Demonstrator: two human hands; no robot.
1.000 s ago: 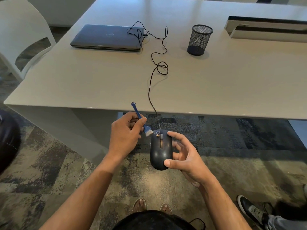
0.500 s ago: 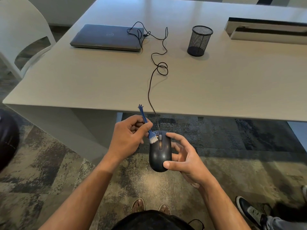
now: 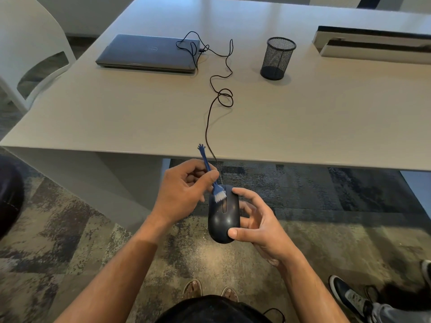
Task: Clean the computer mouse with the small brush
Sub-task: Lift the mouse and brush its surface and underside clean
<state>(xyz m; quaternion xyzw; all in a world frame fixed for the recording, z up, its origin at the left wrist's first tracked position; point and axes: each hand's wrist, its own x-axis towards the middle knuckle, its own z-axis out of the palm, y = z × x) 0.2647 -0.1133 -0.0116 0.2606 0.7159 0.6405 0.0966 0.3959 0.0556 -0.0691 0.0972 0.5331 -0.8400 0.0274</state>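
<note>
A black wired computer mouse [image 3: 222, 220] is held in the air just below the table's front edge, top side up. My right hand [image 3: 257, 223] grips it, thumb at its rear end and index finger at its front. My left hand [image 3: 183, 191] pinches a small blue brush [image 3: 211, 174] by its thin handle. The white bristles touch the mouse's left button beside the scroll wheel slot. The mouse's black cable [image 3: 215, 106] runs up over the table edge.
On the beige table [image 3: 116, 117] lie a closed grey laptop [image 3: 149, 53], where the cable ends, and a black mesh pen cup [image 3: 277, 58]. A white chair [image 3: 30, 50] stands at left. Another person's shoe [image 3: 352, 297] is on the carpet at bottom right.
The brush has swept rightward and down, from the mouse's front left corner onto the left button next to the wheel. My right hand keeps the mouse almost still.
</note>
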